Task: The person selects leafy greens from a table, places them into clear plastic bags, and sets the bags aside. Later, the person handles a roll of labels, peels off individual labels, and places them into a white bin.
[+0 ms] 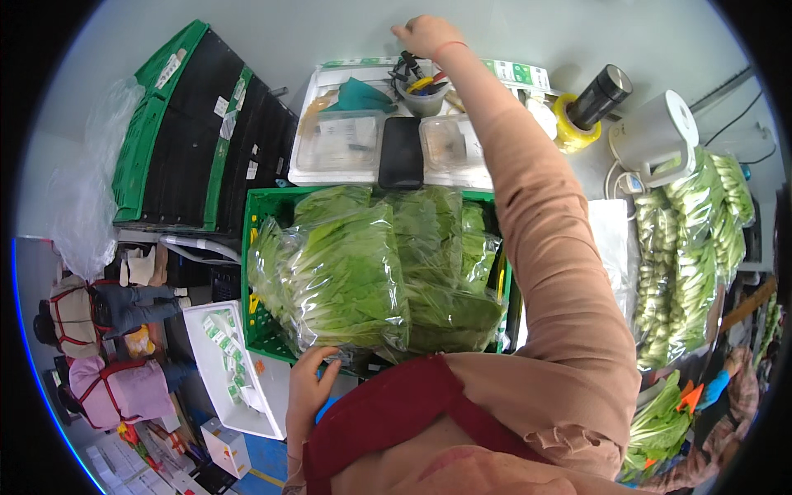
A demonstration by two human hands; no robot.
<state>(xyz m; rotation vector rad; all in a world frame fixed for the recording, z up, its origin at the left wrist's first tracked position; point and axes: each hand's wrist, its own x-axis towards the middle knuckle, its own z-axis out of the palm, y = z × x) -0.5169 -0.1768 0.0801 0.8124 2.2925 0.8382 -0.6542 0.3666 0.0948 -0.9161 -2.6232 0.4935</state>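
A green plastic crate (373, 197) holds several clear bags of leafy green vegetables (352, 272). My left hand (311, 377) rests at the crate's near edge, its fingers by the lower edge of a bag; whether it grips the plastic is unclear. My right arm stretches over the foam tray, and my right hand (427, 36) is near the wall, just above a cup of pens and scissors (422, 99). Its fingers are curled, and what they hold cannot be made out. A black phone (401, 151) lies between two clear plastic boxes (340, 145) on the white foam tray (299, 176).
Stacked black and green crates (185, 136) stand at left, above a white foam box (272, 427) with labels. At right are tape rolls (576, 124), a dark flask (600, 96), a white kettle (656, 139) and bagged greens (693, 247). Other people are at both sides.
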